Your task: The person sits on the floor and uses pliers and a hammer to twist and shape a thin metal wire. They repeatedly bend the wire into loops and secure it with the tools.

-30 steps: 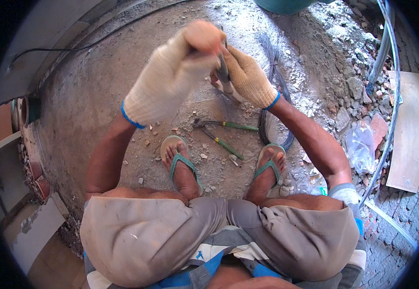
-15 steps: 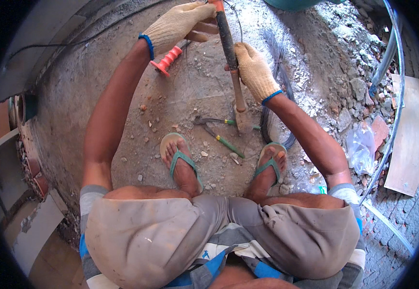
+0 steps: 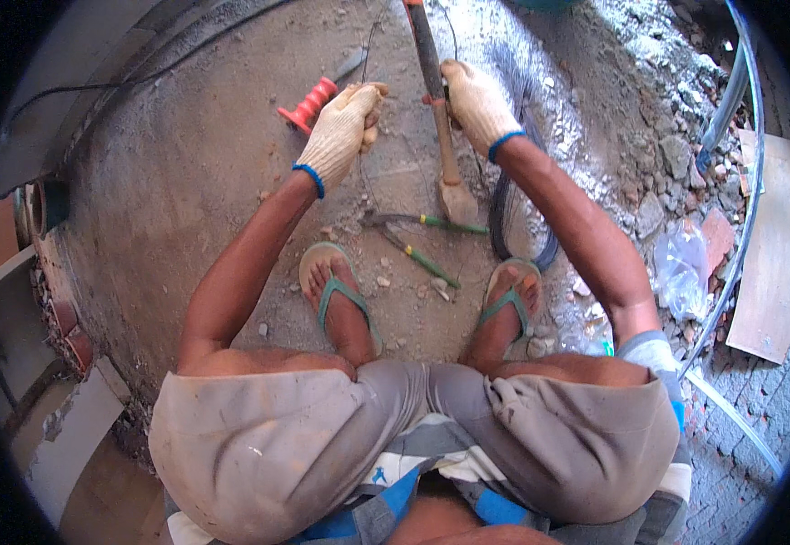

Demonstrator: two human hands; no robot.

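My left hand [image 3: 347,129], in a cream knit glove with a blue cuff, is closed on a thin dark wire [image 3: 369,50] that sticks out above and below the fist. Next to it lies a chisel [image 3: 311,106] with an orange-red guarded grip, partly behind the hand. My right hand [image 3: 481,104], gloved alike, pinches another thin wire [image 3: 454,32] beside a long-handled tool [image 3: 447,150]. That tool has an orange far end, a dark wrapped middle and a flared tan near end; its far end leaves the picture. Green-handled pincers [image 3: 422,250] lie open between my feet.
A coil of dark wire [image 3: 504,213] lies right of the tool. Rubble [image 3: 672,159], a clear plastic bag [image 3: 681,277], a flat board [image 3: 765,254] and a long hose [image 3: 758,136] fill the right side. A black cable [image 3: 113,84] runs along the far left wall.
My left hand has come away from the tool's far end, moved nearer and closed on a wire. My right hand has shifted slightly farther away, and the tool has moved slightly too.
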